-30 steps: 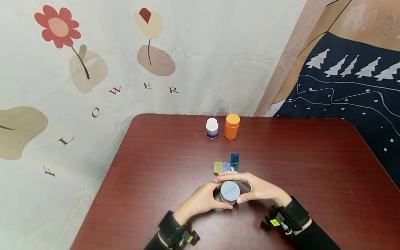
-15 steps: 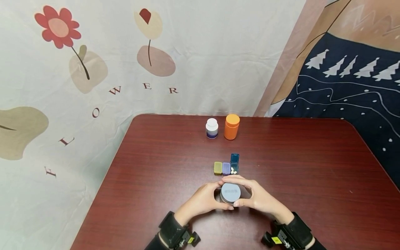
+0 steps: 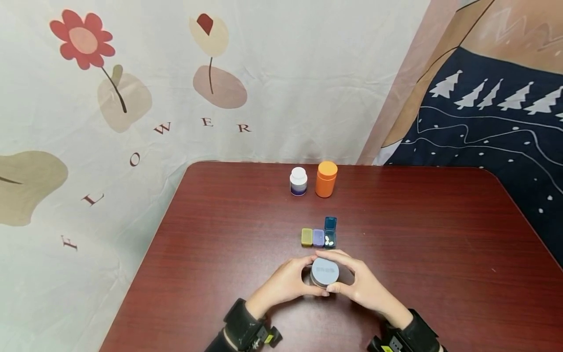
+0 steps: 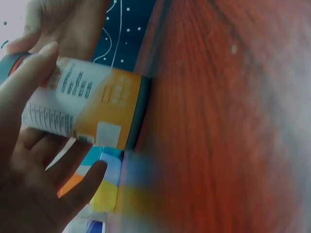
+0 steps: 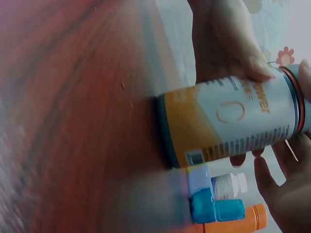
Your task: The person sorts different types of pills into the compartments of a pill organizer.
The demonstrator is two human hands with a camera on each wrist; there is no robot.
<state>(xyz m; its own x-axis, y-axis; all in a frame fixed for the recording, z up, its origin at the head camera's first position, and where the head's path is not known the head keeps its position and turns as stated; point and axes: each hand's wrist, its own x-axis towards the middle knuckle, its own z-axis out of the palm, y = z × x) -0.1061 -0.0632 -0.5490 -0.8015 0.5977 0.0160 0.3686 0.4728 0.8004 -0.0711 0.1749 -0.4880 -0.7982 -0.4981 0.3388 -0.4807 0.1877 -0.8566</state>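
A supplement bottle with a grey lid stands upright on the table. Its white and orange label faces the left wrist camera. My left hand grips the bottle's body, thumb on the near side. At the lid, my right hand curls its fingers and thumb round the rim. Just beyond the hands lies a small pill box with yellow, purple and blue compartments. The blue lid is raised, and a few white pills lie in that compartment. The bottle's far side is hidden in the head view.
A white bottle with a dark blue base band and an orange bottle stand near the back edge of the reddish-brown table. Behind it hangs a printed cloth.
My right hand has shifted down and towards me around the lid, uncovering the pills in the blue compartment. My left hand and the bottle have barely moved.
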